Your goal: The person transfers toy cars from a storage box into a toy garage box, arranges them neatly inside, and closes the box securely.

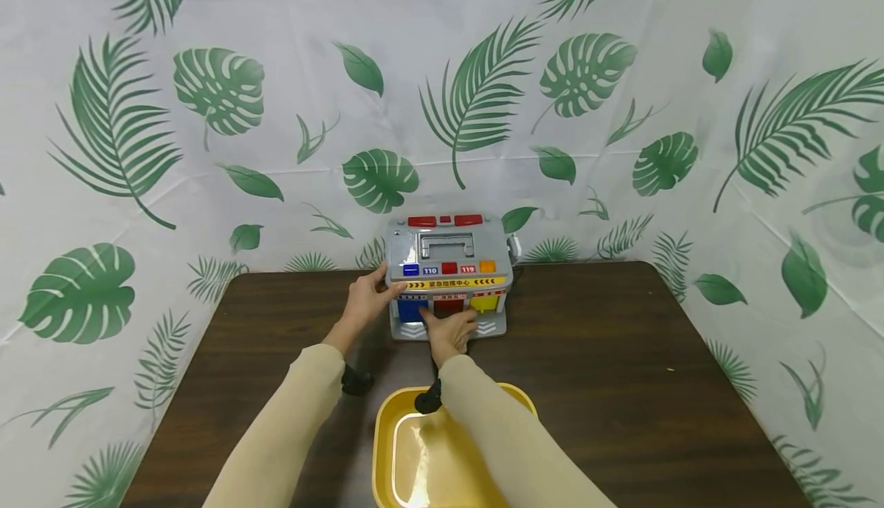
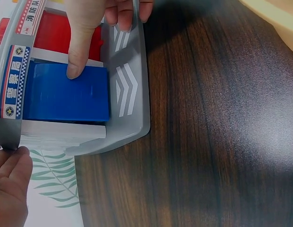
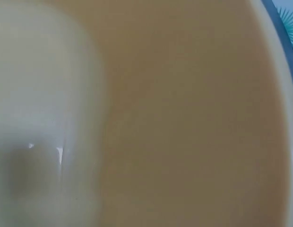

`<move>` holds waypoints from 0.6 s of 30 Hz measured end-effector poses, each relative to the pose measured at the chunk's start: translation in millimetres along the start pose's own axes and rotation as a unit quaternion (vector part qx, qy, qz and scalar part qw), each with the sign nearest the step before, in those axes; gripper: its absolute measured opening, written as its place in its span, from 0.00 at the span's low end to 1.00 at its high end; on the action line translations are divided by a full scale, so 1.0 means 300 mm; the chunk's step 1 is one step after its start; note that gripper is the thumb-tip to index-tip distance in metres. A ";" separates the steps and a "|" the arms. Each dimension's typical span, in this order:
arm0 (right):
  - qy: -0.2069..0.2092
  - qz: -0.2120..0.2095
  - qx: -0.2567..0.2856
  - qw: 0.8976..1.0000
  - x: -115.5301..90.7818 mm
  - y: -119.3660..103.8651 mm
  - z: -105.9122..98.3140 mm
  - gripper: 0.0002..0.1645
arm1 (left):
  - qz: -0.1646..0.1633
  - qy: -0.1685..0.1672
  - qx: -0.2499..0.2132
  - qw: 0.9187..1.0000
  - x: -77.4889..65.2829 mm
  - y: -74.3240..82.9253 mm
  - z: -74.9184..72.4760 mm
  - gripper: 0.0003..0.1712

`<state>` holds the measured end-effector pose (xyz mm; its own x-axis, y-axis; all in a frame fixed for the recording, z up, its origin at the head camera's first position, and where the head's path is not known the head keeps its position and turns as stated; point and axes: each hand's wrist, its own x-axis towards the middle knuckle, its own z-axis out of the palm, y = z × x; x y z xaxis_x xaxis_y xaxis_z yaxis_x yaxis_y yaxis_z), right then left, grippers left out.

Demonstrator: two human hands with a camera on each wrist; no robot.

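A grey toy emergency station point(image 1: 449, 251) with red roof lights and a carry handle stands at the back of the table. Its front has a blue door point(image 2: 66, 92), a red door point(image 2: 54, 35) and a yellow door point(image 1: 487, 303). My left hand point(image 1: 364, 301) grips the station's left side, thumb at the yellow front strip; its fingertips show at the roof edge in the left wrist view. In front of the doors, my right hand point(image 1: 449, 331) presses its extended thumb against the blue door, with the other fingers bent near the base. The right wrist view misses that hand.
A yellow tray point(image 1: 382, 454) sits on the dark wooden table point(image 1: 621, 385) under my right forearm, and its blurred inside fills the right wrist view. Behind the table hangs a white cloth point(image 1: 290, 86) with green leaves. A white part point(image 1: 514, 249) sticks out at the station's right side.
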<state>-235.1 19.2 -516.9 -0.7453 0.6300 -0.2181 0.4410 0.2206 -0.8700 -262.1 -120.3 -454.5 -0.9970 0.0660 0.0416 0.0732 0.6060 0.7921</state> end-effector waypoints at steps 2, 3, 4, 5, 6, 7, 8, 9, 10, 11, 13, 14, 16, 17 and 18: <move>0.000 0.001 0.000 1.000 0.001 0.001 0.001 0.58 | 0.000 0.001 0.001 1.000 -0.001 0.000 0.000 0.42; 0.002 0.001 0.000 1.000 0.002 0.001 0.002 0.58 | -0.001 0.001 0.001 1.000 -0.001 0.000 0.001 0.42; 0.003 0.002 0.000 1.000 0.003 0.000 0.004 0.58 | -0.001 0.001 0.004 1.000 -0.002 0.001 0.000 0.42; 0.004 0.002 -0.001 1.000 0.003 -0.001 0.003 0.58 | -0.001 0.000 0.005 1.000 -0.002 0.001 0.001 0.42; 0.012 -0.001 -0.006 1.000 0.000 -0.003 0.002 0.58 | -0.002 0.000 0.006 1.000 -0.002 0.001 0.001 0.42; 0.014 0.000 -0.009 1.000 0.000 -0.005 0.003 0.58 | -0.002 -0.001 0.007 1.000 -0.003 0.002 0.000 0.42; 0.016 0.001 -0.011 1.000 -0.002 -0.006 0.001 0.58 | -0.003 -0.003 0.009 1.000 -0.003 0.003 0.000 0.42; 0.018 0.002 -0.014 1.000 -0.003 -0.008 0.000 0.58 | -0.002 -0.003 0.011 1.000 -0.003 0.004 0.000 0.42; 0.019 0.002 -0.016 1.000 -0.004 -0.009 0.000 0.58 | -0.003 -0.003 0.012 1.000 -0.003 0.005 -0.001 0.42; 0.019 0.003 -0.018 1.000 -0.004 -0.011 -0.001 0.58 | -0.002 -0.003 0.014 1.000 -0.002 0.006 -0.002 0.42; 0.012 0.009 -0.020 1.000 -0.001 -0.010 0.001 0.58 | -0.002 -0.002 0.018 1.000 -0.002 0.008 -0.004 0.42; 0.011 0.009 -0.025 1.000 0.000 -0.011 0.001 0.58 | -0.002 -0.001 0.021 1.000 -0.002 0.008 -0.005 0.42; 0.010 0.010 -0.034 0.999 0.004 -0.011 0.004 0.59 | -0.002 0.000 0.023 1.000 -0.001 0.008 -0.007 0.41; 0.012 0.011 -0.040 0.999 0.006 -0.011 0.006 0.59 | 0.000 0.000 0.026 1.000 -0.001 0.007 -0.007 0.41; 0.014 0.012 -0.045 0.999 0.007 -0.011 0.007 0.60 | 0.002 0.000 0.026 1.000 -0.002 0.005 -0.005 0.41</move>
<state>-239.0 18.2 -515.4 -0.7204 0.6562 -0.2247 0.5026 0.2706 -0.8211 -261.5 -120.6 -452.4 -0.9967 0.0677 0.0442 0.0776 0.6454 0.7599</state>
